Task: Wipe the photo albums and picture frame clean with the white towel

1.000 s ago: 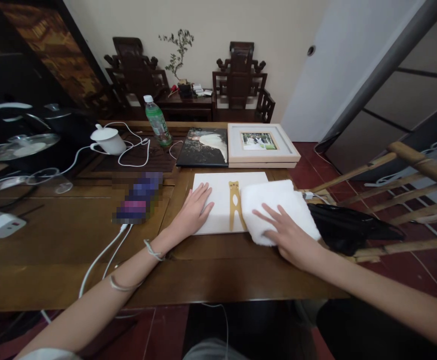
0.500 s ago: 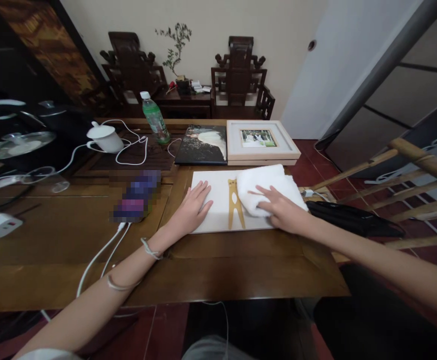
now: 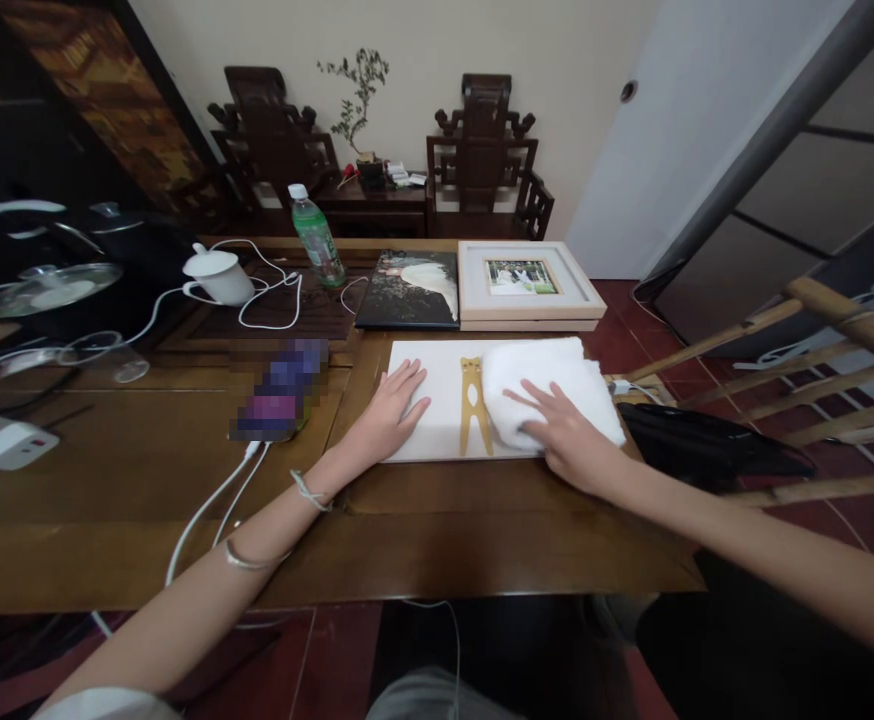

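Note:
A flat white board (image 3: 437,400), perhaps a picture or album cover, lies on the table near its front edge. Down its middle runs a gold clothes-peg-like shape (image 3: 474,408). My left hand (image 3: 396,405) rests on the board's left side, fingers stretched out and holding nothing. On the right part of the board, a folded white cloth (image 3: 534,360) is spread. My right hand (image 3: 564,432) presses on that cloth from above with its fingers apart; the thumb side sits at the cloth's near edge.
Behind the board lie a dark photo album (image 3: 411,290) and a light framed photo (image 3: 531,285). To the left are a phone (image 3: 279,390) with cables, a green bottle (image 3: 317,240), a lidded white cup (image 3: 218,275) and a clear cup (image 3: 107,358). A wooden chair (image 3: 849,330) stands right.
My right hand has moved slightly right across the board, and the cloth under it now lies flatter and more spread out. My left hand stays in place on the board.

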Motion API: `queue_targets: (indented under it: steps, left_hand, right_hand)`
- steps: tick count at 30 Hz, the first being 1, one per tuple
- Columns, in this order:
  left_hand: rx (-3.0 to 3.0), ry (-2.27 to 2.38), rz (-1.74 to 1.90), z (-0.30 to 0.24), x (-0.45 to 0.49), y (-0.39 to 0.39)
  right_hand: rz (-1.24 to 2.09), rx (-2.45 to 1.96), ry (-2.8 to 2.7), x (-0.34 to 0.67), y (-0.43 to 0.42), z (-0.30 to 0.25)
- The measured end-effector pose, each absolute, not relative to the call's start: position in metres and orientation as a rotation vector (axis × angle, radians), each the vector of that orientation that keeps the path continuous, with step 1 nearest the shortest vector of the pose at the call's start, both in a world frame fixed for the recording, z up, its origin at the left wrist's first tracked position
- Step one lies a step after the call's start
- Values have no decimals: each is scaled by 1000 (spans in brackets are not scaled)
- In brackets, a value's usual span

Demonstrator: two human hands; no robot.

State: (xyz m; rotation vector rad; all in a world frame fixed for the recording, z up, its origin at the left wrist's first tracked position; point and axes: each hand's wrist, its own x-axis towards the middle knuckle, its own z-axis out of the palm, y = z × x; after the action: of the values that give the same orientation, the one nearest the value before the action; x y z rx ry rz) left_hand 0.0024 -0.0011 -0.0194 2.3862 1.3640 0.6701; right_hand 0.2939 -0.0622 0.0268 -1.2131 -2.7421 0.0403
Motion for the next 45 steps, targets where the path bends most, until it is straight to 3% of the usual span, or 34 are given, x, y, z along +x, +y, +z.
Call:
queue_targets:
  steps: [8,22,28,36,45]
  left_hand:
    - [2387,1346,692,-19,3,3]
    - [2397,1331,679,-17,2,6]
    - [2406,1334,673,-18,2,5]
    - [2394,1364,660,-19,4,3]
    - [2407,1332,664,-19,4,7]
  right_hand:
    - [190,-1120,-2775,299,-125,35]
    - [133,-1251,-2769,290,19,41]
    - [15,-1209,-2782,288,-29,33]
    - [92,-1024,-2848,302,-123,34]
    - [214,-1126,-2894,299,-68,47]
